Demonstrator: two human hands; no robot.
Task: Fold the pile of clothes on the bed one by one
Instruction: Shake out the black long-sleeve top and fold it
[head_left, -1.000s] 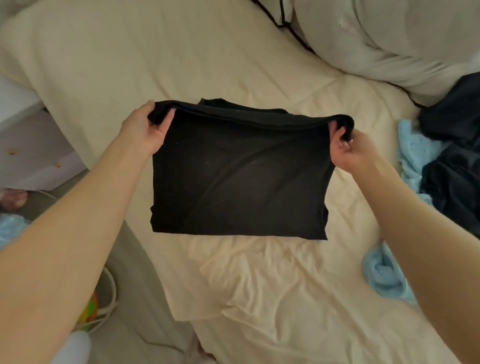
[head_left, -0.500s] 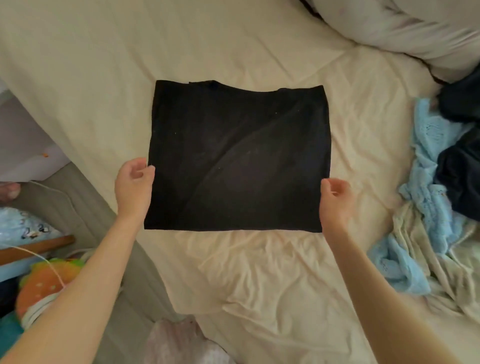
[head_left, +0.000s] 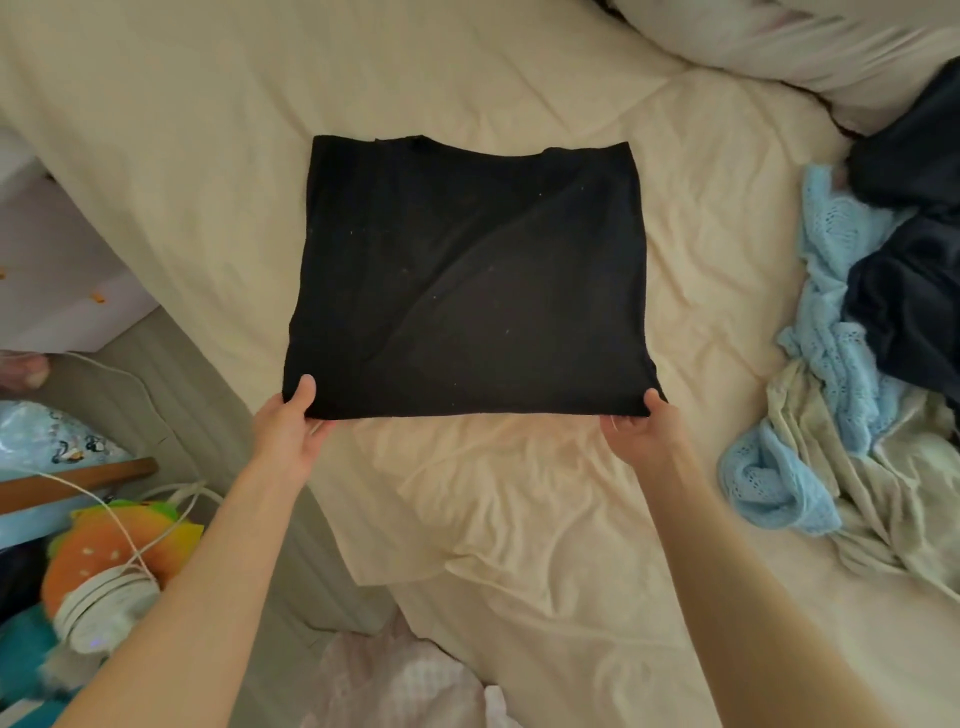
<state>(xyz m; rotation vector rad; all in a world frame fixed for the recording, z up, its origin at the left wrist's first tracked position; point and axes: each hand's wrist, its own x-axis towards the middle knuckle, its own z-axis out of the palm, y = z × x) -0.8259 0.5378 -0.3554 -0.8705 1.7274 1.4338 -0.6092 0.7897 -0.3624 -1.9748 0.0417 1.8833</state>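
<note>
Black soft-knit folded top (head_left: 467, 280) is lying flat at centre of cream cotton-sheeted bed (head_left: 182, 130), neckline edge at 12 o'clock, near edge at 6.

Handling, judged: light, limp, no stiffness. It'll be sagging in the middle if lifted by corners only. Knit looks grippy, not slippery; nothing fragile. Layers may be sliding apart if dragged. Best hold looks like the two near corners, thumb on top and fingers under, lifting both together and keeping the edge taut.

Left hand (head_left: 288, 434) is at the 7 o'clock corner; its grip is pinching the fabric, thumb on top, fingers tucked beneath. Right hand (head_left: 641, 434) is at the 5 o'clock corner; its grip is likewise pinching the edge, thumb over, fingers curled under.

Looks: near-square black panel, roughly symmetrical, w/ shallow curved neckline at top. Diagonal crease is running from approx centre-left bottom up to 2 o'clock. Pale lint specks are scattered across the surface. Near edge is sitting straight btwn the hands; right corner is flaring slightly.

Pile of unfolded clothes, pale blue lace-knit, navy and off-white pieces (head_left: 852, 395), is waiting at 3 o'clock, well apart from the top.
</note>
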